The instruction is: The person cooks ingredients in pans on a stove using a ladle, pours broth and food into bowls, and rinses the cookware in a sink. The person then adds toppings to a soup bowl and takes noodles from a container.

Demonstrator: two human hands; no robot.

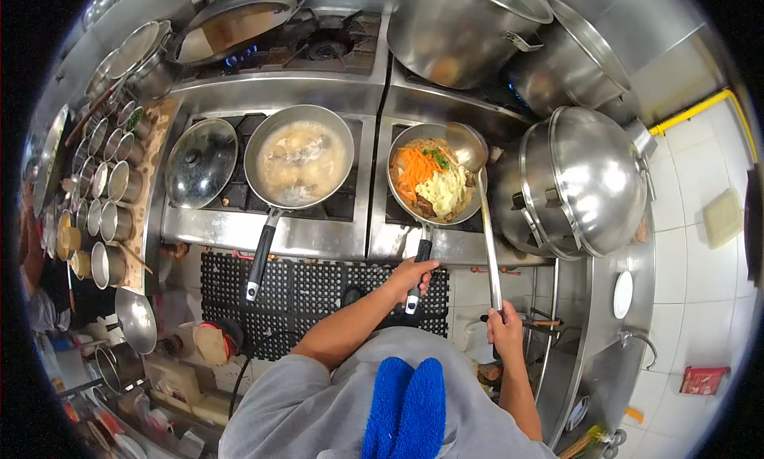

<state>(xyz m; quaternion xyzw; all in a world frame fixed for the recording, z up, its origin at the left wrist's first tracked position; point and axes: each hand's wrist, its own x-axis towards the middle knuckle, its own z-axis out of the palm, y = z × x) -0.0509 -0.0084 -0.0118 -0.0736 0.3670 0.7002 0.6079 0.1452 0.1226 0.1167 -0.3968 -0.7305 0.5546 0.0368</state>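
My left hand (411,277) is closed round the black handle of a frying pan (392,190) on the right front burner. Shredded carrot (416,172), pale yellow shreds (446,193) and a bit of chopped green lie in that pan over brownish food. In my right hand (504,328) is the long handle of a ladle (491,244), gripped near its end. The ladle's bowl rests over the upper right part of the pan, tilted; whether it touches the food I cannot tell.
Left of it, another pan (255,172) holds cloudy simmering liquid, its handle pointing toward me. A glass lid (202,164) lies beside that pan. Large steel pots (461,37) stand behind, and a big domed steel vessel (597,184) is at right. Several small metal containers (119,180) line the left counter.
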